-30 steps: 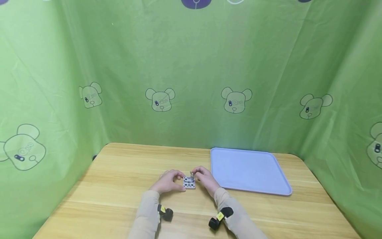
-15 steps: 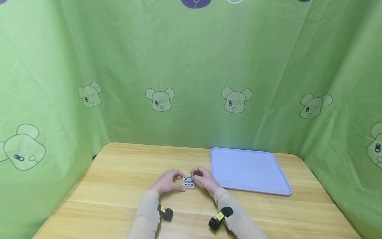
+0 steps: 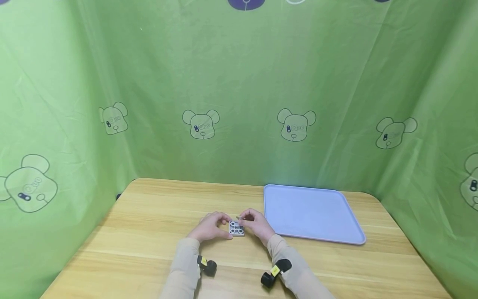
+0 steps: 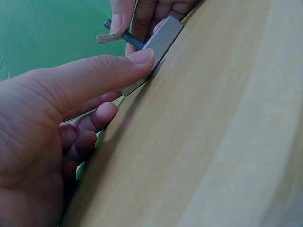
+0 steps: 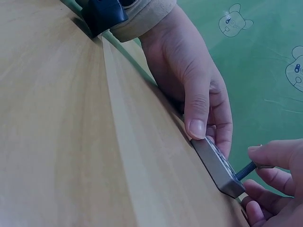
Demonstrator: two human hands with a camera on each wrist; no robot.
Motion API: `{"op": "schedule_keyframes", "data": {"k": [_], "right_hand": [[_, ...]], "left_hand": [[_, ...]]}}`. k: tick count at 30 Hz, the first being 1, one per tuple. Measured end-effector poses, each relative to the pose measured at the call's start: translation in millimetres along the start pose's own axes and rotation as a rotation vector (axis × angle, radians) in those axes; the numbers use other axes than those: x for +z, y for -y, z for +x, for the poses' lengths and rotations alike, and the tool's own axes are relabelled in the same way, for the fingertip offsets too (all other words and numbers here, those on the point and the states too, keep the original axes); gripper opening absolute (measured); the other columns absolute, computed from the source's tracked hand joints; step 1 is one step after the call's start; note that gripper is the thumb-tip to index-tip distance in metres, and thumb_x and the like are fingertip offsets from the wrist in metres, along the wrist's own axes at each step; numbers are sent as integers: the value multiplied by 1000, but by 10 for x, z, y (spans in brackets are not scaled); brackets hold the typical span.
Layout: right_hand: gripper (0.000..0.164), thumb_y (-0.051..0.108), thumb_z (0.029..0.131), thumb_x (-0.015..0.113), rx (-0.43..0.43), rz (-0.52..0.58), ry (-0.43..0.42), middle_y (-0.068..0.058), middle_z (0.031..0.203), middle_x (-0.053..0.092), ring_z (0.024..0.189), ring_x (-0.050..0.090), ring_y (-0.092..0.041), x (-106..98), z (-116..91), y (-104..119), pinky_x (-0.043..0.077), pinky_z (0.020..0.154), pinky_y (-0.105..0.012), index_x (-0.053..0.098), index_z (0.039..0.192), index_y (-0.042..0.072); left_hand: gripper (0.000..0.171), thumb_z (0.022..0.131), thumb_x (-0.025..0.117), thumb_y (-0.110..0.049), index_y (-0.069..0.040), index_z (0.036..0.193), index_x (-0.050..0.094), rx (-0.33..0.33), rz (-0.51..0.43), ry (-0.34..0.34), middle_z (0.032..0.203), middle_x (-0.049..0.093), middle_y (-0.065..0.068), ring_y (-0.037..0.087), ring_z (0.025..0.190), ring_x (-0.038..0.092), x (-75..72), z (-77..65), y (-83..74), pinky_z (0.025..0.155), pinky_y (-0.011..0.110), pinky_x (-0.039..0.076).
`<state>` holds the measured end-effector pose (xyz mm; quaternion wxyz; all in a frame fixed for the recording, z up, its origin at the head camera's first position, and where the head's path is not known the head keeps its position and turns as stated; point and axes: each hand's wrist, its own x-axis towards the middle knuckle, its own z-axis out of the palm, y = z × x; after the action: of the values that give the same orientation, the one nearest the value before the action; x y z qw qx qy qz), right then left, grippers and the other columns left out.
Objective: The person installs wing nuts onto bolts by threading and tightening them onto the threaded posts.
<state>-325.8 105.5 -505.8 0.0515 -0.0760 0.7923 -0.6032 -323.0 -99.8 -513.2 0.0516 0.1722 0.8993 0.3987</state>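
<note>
A small square grey metal block [image 3: 236, 229] with round holes lies on the table between the hands. My left hand [image 3: 210, 227] grips its left side, thumb [image 4: 142, 56] on the near edge and fingers behind. From the block's far right corner rises a dark threaded bolt [image 5: 246, 170]. A brass-coloured wing nut [image 4: 108, 38] sits partway up it, with the bolt's end showing beyond. My right hand [image 3: 257, 225] holds the wing nut by a wing, a fingertip pressed on it. The right fingers partly cover the nut in the head view.
A pale blue tray [image 3: 310, 214] lies on the wooden table [image 3: 168, 199] to the right, close beside the right hand. Green curtains [image 3: 239, 83] with bear prints stand behind the table and at both sides. Each wrist carries a black camera [image 3: 210, 268].
The right fingertips have shifted around the wing nut, and its wings now point another way. My left hand and the block have stayed in place.
</note>
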Motion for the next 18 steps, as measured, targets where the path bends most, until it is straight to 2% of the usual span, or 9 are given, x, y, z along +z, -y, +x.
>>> {"op": "schedule_keyframes", "data": {"k": [7, 13, 18], "right_hand": [[23, 14, 84, 72, 23, 3, 12, -8, 103, 64, 96, 55, -16, -9, 9, 9, 41, 86, -29, 61, 101, 2], [28, 28, 96, 53, 53, 26, 17, -10, 112, 65, 104, 57, -22, -31, 10, 14, 44, 92, -38, 61, 107, 4], [25, 20, 94, 48, 65, 32, 12, -12, 117, 64, 107, 58, -24, -32, 19, -5, 44, 95, -42, 61, 108, 3]], "left_hand": [[51, 65, 85, -39, -25, 111, 67, -1, 6, -1, 100, 60, -7, 13, 96, 47, -2, -5, -2, 89, 42, 37], [52, 65, 86, -38, -25, 111, 67, -5, 3, -3, 100, 60, -7, 14, 95, 47, -5, -13, -18, 90, 42, 38], [52, 64, 86, -38, -24, 111, 67, -5, 1, -2, 101, 61, -6, 14, 96, 47, -10, -20, -36, 90, 42, 38]]}}
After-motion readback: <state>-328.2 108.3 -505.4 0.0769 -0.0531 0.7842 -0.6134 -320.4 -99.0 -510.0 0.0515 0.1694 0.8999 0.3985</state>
